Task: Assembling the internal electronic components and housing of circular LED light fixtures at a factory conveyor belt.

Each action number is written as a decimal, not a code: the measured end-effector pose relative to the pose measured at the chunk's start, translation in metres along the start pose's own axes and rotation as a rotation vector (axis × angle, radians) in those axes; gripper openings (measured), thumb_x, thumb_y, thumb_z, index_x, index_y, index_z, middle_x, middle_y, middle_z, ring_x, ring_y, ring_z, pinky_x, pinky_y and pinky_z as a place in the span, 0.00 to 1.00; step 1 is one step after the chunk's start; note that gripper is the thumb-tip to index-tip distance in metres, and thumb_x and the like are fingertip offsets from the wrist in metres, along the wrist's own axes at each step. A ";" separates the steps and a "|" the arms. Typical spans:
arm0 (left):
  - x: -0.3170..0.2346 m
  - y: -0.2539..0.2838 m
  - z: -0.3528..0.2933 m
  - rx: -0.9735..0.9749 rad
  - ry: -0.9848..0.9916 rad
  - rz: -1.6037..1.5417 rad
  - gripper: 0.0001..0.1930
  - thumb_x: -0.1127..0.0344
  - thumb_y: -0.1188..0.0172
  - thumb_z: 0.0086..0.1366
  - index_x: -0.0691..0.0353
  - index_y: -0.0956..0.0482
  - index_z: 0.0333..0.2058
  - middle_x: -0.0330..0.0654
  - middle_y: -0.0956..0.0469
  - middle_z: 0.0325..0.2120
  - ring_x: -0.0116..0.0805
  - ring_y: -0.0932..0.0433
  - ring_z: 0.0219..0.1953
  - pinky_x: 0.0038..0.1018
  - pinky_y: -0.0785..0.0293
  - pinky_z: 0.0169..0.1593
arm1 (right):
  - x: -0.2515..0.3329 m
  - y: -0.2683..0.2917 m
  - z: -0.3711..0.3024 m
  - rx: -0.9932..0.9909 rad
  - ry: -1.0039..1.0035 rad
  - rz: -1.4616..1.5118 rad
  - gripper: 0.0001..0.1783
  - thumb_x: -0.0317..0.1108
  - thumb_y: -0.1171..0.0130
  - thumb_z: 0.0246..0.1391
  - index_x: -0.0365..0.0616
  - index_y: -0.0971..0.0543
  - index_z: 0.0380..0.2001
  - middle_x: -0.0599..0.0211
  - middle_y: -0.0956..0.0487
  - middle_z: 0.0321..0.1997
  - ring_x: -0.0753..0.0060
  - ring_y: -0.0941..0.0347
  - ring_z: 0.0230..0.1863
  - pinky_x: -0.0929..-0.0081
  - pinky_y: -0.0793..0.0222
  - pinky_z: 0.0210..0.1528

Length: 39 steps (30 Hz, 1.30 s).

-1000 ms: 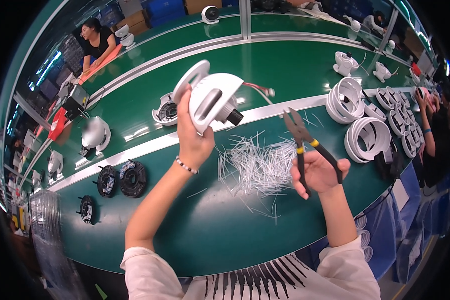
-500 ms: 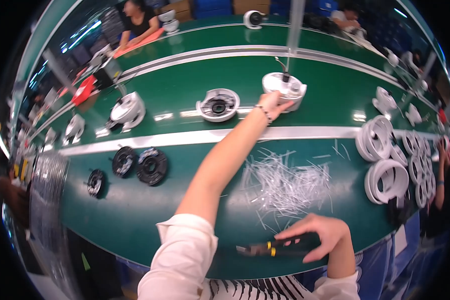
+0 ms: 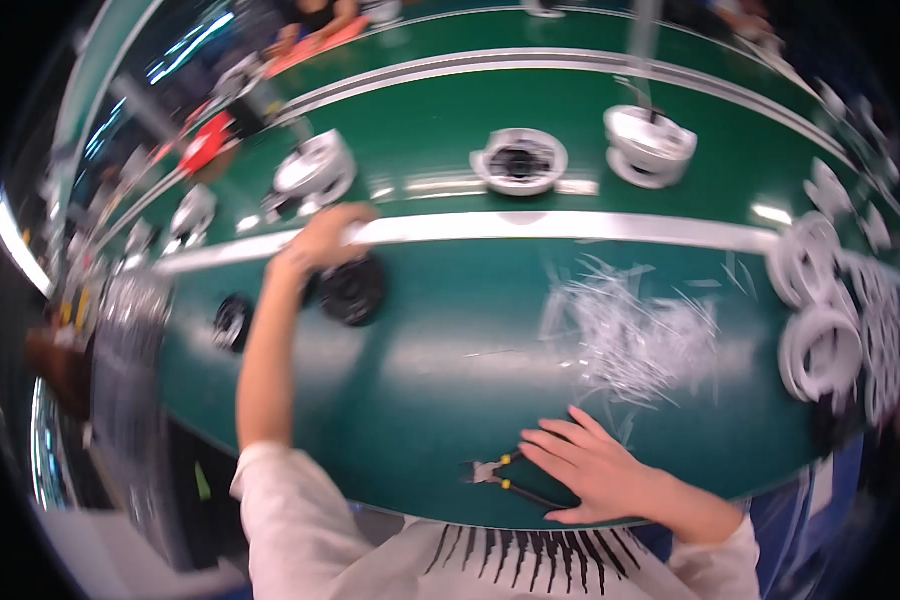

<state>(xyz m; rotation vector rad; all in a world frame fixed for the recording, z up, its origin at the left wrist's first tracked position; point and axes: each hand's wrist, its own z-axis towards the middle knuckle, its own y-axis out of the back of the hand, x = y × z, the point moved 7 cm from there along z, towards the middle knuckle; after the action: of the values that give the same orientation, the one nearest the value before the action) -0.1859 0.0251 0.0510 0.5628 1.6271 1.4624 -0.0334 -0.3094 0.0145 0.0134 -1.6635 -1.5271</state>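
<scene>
My left hand (image 3: pixel 328 238), smeared by motion, reaches far left to the pale rail, just above a black round part (image 3: pixel 353 290). Whether its fingers hold anything cannot be made out. Beyond it, a white camera-like housing (image 3: pixel 315 168) sits on the green belt. My right hand (image 3: pixel 592 470) lies spread near the table's front edge, fingers apart. Partly under it is a pair of cutting pliers (image 3: pixel 487 471) with yellow-marked dark handles. Past its fingertips lies a heap of thin clear plastic strips (image 3: pixel 635 335).
Farther along the belt stand an open white housing (image 3: pixel 520 162) and a closed white housing (image 3: pixel 651 147). Stacked white rings (image 3: pixel 822 350) stand at the right. Another black round part (image 3: pixel 233 322) lies left of my left forearm. A person works across the belt.
My left hand has left the white housing on the belt and swung left to the black round parts. My right hand has flattened and spread beside the pliers. The view has shifted.
</scene>
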 end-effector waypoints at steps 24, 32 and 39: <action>-0.076 -0.066 -0.001 -0.052 0.299 -1.930 0.16 0.62 0.53 0.61 0.65 0.32 0.44 0.41 0.26 0.38 0.33 0.25 0.40 0.30 0.27 0.44 | -0.159 0.226 -0.393 -1.290 -1.089 -0.791 0.20 0.20 0.56 0.38 0.32 0.29 0.40 0.47 0.26 0.37 0.52 0.28 0.39 0.68 0.34 0.44; -0.089 -0.045 0.003 -0.260 0.372 -2.035 0.11 0.67 0.55 0.59 0.65 0.32 0.39 0.41 0.26 0.35 0.33 0.26 0.37 0.33 0.28 0.43 | -0.002 0.250 -0.225 -1.353 -0.691 -0.952 0.10 0.28 0.46 0.48 0.34 0.27 0.34 0.58 0.25 0.32 0.67 0.29 0.33 0.74 0.35 0.36; -0.082 -0.040 -0.023 -0.382 0.428 -2.169 0.09 0.68 0.55 0.54 0.63 0.32 0.34 0.42 0.28 0.33 0.36 0.26 0.37 0.39 0.29 0.43 | 0.069 0.116 0.005 -0.423 0.183 -0.466 0.13 0.23 0.45 0.33 0.36 0.25 0.29 0.65 0.27 0.26 0.68 0.30 0.27 0.74 0.33 0.28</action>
<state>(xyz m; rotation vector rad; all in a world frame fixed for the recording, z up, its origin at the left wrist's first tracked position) -0.1525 -0.0615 0.0357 -1.4628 1.0648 0.0480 -0.0206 -0.3124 0.1487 0.3234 -1.2158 -2.1349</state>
